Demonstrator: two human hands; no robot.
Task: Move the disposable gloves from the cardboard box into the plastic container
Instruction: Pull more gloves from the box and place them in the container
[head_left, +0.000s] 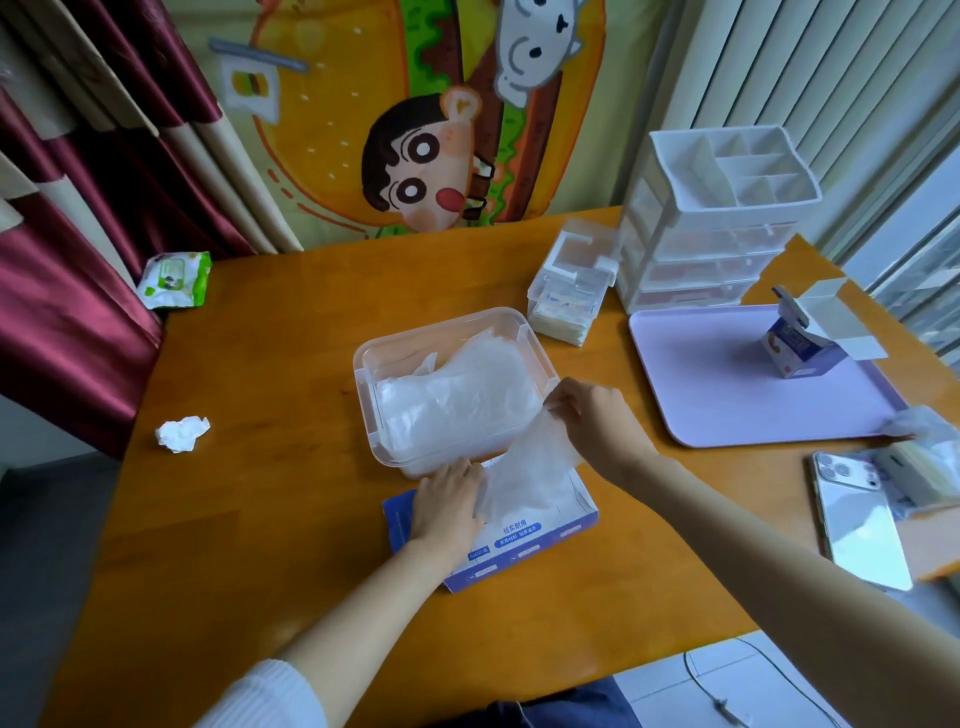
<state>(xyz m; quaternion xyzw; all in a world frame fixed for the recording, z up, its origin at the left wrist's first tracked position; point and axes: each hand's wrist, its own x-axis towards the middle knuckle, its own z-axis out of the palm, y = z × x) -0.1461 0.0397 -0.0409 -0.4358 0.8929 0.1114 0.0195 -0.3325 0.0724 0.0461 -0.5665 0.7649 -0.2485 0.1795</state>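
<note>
A blue and white cardboard box (524, 545) lies on the wooden table in front of me, with a stack of clear disposable gloves (524, 478) rising out of it. Right behind it stands the clear plastic container (441, 332), which holds a pile of gloves (457, 400). My left hand (449, 506) rests on the box's left part, its fingers at the near edge of the glove stack. My right hand (597, 415) pinches the upper end of that stack, lifted above the box's far right corner beside the container.
A lilac tray (727, 405) with a small opened carton (800, 343) lies at the right. Behind it stand a white drawer organiser (711, 234) and a small clear box (571, 291). A phone (857, 514) lies at the right edge, a crumpled tissue (182, 434) and a wipes pack (174, 278) at the left.
</note>
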